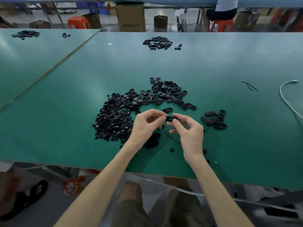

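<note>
A small black oval plastic part is held above the green table, near its front edge. My right hand pinches the part's right end between thumb and forefinger. My left hand pinches its left end with curled fingers. Just behind and left of my hands lies a heap of small black round pieces. A spread of larger black oval shells lies behind my hands. A smaller group of oval shells sits to the right.
Another pile of black parts lies far back, and two more on the left table. A white cable curves along the right edge. A thin black strip lies at right. Cardboard boxes, orange stools and a seated person are beyond the table.
</note>
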`<state>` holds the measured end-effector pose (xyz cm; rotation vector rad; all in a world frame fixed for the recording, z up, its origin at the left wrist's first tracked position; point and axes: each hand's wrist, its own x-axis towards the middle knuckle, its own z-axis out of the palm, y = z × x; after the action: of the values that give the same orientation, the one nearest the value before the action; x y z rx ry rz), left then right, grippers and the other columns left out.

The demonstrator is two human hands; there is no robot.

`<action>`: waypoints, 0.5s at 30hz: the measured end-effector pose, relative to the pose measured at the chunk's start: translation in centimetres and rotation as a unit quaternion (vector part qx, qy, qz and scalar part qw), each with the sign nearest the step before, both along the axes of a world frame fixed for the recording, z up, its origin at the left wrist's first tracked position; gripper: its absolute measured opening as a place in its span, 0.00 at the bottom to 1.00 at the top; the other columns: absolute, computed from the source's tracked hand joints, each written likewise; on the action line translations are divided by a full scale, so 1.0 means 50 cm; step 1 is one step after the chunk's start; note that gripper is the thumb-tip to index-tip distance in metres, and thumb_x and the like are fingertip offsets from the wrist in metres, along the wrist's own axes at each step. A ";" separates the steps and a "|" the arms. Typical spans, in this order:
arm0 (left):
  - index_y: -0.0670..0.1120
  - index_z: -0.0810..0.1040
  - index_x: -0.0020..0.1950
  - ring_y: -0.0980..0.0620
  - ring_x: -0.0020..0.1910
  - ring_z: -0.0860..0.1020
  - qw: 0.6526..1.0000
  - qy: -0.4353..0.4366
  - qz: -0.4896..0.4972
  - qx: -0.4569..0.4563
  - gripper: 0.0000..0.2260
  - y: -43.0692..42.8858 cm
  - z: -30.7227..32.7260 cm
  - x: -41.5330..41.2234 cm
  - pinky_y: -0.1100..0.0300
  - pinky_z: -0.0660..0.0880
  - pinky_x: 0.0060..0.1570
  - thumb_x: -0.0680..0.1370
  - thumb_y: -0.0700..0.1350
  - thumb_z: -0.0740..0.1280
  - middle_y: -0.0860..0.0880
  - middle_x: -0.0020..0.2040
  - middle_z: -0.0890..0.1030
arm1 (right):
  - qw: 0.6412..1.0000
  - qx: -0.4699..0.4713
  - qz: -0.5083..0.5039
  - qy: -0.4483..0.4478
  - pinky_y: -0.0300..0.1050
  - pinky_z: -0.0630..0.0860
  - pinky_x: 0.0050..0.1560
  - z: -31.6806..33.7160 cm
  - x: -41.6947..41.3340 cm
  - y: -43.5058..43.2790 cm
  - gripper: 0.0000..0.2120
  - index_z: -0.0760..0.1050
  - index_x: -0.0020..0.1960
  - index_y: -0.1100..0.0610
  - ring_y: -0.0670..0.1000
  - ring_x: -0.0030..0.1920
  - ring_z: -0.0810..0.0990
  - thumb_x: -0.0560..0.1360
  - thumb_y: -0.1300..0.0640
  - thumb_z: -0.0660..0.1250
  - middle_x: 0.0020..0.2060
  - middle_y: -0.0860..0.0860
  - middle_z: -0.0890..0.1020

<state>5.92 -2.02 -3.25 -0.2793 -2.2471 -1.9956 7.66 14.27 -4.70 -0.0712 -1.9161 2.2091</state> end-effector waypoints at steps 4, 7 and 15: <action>0.40 0.84 0.52 0.54 0.37 0.82 1.000 -0.004 -0.012 0.007 0.04 0.004 0.000 0.000 0.62 0.78 0.41 0.78 0.38 0.74 0.46 0.43 0.86 | 1.000 -0.009 0.009 0.001 0.43 0.84 0.43 0.003 0.000 -0.003 0.08 0.85 0.55 0.54 0.53 0.48 0.89 0.79 0.65 0.72 0.47 0.51 0.89; 0.41 0.83 0.52 0.52 0.37 0.82 1.000 -0.011 -0.003 0.019 0.05 0.002 -0.002 -0.001 0.61 0.79 0.40 0.78 0.38 0.75 0.43 0.43 0.86 | 1.000 -0.007 0.022 0.002 0.41 0.84 0.43 0.006 0.001 -0.004 0.09 0.85 0.56 0.56 0.53 0.49 0.89 0.79 0.65 0.72 0.47 0.50 0.89; 0.44 0.83 0.49 0.53 0.41 0.82 1.000 -0.010 -0.001 0.016 0.03 0.000 -0.009 -0.007 0.61 0.79 0.38 0.77 0.41 0.76 0.48 0.43 0.86 | 0.999 0.004 0.039 0.000 0.39 0.81 0.41 0.013 0.006 -0.005 0.09 0.85 0.54 0.53 0.51 0.46 0.89 0.78 0.65 0.74 0.46 0.50 0.89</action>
<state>5.58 -2.03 -3.71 -0.2583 -2.2265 -2.0419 7.94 14.02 -4.04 0.0066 -1.9584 2.2516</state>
